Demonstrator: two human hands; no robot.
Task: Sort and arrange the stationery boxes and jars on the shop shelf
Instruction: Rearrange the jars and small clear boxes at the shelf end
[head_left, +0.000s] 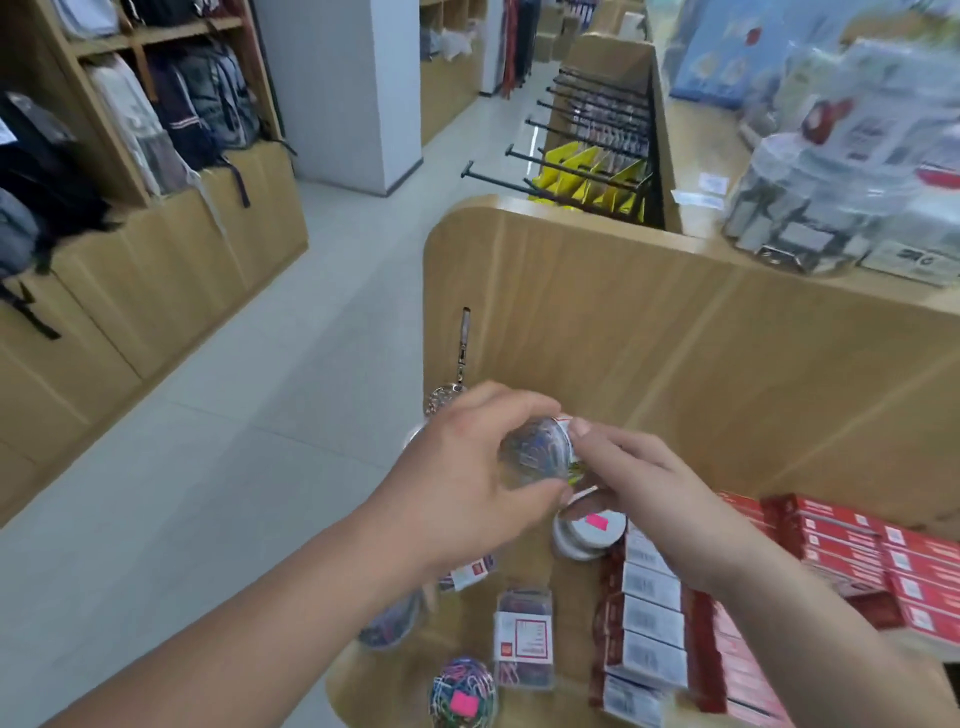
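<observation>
Both hands hold a clear jar of coloured paper clips (540, 451) above the lower wooden shelf (415, 670). My left hand (467, 478) grips its body from the left. My right hand (649, 499) pinches its white-lidded end from the right. Below it stand white-lidded jars (587, 530) with a pink sticker. A flat clear box of clips (523, 636) lies on the shelf, next to a round jar of coloured clips (462, 693) with a pink sticker. Another jar (389, 623) sits partly under my left forearm. Rows of red and white boxes (727, 613) fill the shelf's right side.
A tall wooden side panel (597, 322) rises behind the shelf, with a keychain (460, 364) hanging on it. The upper shelf at the right carries clear jars and packs (810, 208). An aisle floor (234, 389) runs on the left, past shelves of backpacks (156, 119).
</observation>
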